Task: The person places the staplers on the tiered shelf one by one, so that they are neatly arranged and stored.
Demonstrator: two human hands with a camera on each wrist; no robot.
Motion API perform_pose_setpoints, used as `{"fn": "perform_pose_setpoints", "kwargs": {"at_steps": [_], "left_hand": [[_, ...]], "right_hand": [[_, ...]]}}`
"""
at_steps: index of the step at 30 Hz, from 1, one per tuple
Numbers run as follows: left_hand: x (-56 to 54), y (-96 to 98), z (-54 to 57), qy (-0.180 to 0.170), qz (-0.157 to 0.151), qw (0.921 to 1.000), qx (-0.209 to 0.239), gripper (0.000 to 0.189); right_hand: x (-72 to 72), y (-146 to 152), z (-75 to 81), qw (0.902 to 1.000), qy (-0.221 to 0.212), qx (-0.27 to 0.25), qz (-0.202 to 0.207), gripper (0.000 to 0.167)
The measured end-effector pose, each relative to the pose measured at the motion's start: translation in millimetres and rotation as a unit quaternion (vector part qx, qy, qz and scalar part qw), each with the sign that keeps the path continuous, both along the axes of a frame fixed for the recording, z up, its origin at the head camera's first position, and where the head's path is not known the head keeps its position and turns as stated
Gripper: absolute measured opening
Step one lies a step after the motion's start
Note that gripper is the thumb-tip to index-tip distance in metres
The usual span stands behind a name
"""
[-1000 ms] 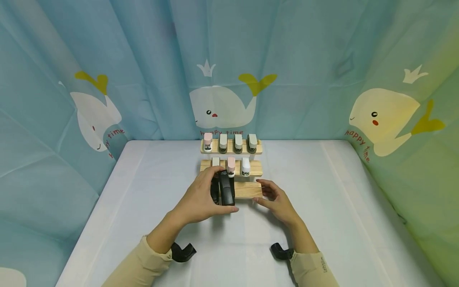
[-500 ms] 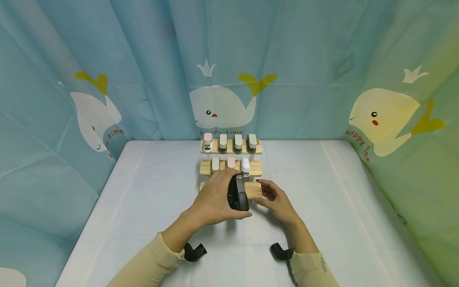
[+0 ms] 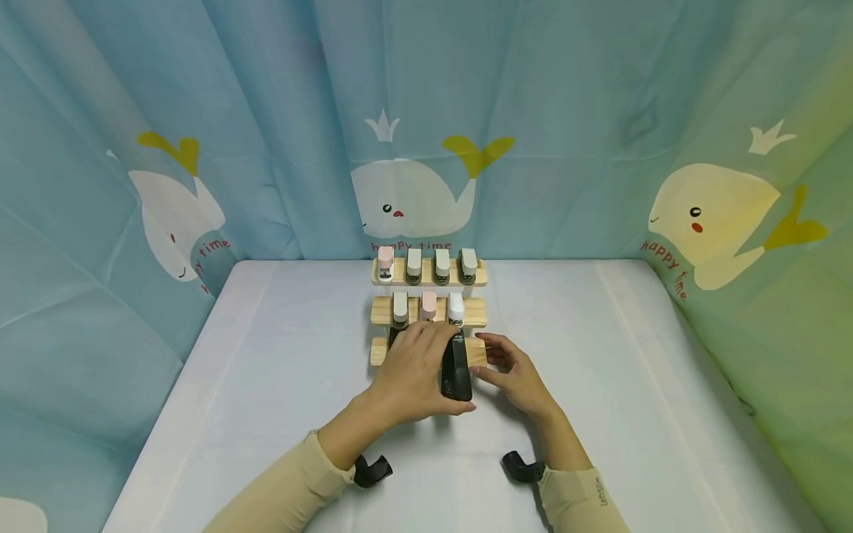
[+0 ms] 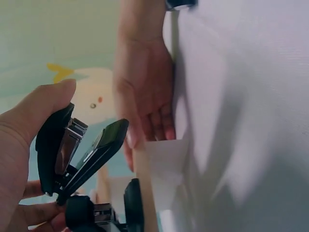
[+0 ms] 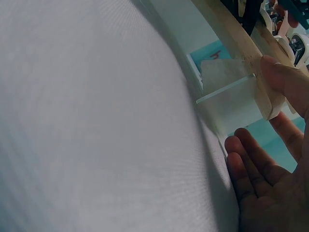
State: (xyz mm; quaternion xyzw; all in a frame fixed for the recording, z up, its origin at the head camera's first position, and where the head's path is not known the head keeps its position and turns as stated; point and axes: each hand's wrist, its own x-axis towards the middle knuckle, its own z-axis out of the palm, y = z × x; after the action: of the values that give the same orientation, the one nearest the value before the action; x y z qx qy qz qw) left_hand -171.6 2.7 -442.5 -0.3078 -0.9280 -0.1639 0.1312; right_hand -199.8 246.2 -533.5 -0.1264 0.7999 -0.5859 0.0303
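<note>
In the head view my left hand [image 3: 413, 374] grips a black stapler [image 3: 456, 370] above the right part of the lowest wooden shelf [image 3: 477, 352]. The left wrist view shows that stapler with its arms spread apart, the thumb at one end and fingers at the other. Another black stapler [image 4: 134, 205] stands on the lowest shelf, mostly hidden behind the left hand in the head view. My right hand [image 3: 516, 377] pinches the right end of this shelf between thumb and index finger. Its other fingers extend below the board in the right wrist view.
Behind, the middle shelf [image 3: 381, 312] bears small grey-green, pink and white staplers. The top shelf [image 3: 483, 274] bears one pink and several grey-green staplers. Clear supports [image 5: 231, 99] hold the rack on a white-covered table [image 3: 300, 333]. A whale-print curtain [image 3: 566, 185] encloses the back and sides.
My left hand has carried the black stapler rightward along the lowest shelf and slightly toward me. The other black stapler has stayed at the left. My right hand has kept its place.
</note>
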Motion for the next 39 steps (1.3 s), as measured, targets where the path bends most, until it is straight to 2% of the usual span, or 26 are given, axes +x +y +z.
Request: {"fn": "perform_pose_setpoints", "kwargs": {"at_steps": [6,14,28,39], "left_hand": [[-2.0,4.2,-6.3,0.039,-0.002,0.9983,-0.044,0.117],[-4.5,9.2,-13.5,0.082,0.004,0.9918,-0.098,0.117],[-7.1,14.8,-25.2,0.099,0.009,0.9865,-0.131,0.116],[-6.5,14.2,-24.1,0.097,0.024,0.986,-0.134,0.118]], "right_hand": [[-0.9,-0.1,-1.2,1.0,0.0,-0.003,-0.002,0.061],[-0.7,-0.6,0.0,1.0,0.0,0.0,0.002,0.062],[-0.7,-1.1,-0.4,1.0,0.001,-0.001,0.002,0.061],[-0.7,0.0,-1.5,1.0,0.0,0.003,-0.005,0.061]]}}
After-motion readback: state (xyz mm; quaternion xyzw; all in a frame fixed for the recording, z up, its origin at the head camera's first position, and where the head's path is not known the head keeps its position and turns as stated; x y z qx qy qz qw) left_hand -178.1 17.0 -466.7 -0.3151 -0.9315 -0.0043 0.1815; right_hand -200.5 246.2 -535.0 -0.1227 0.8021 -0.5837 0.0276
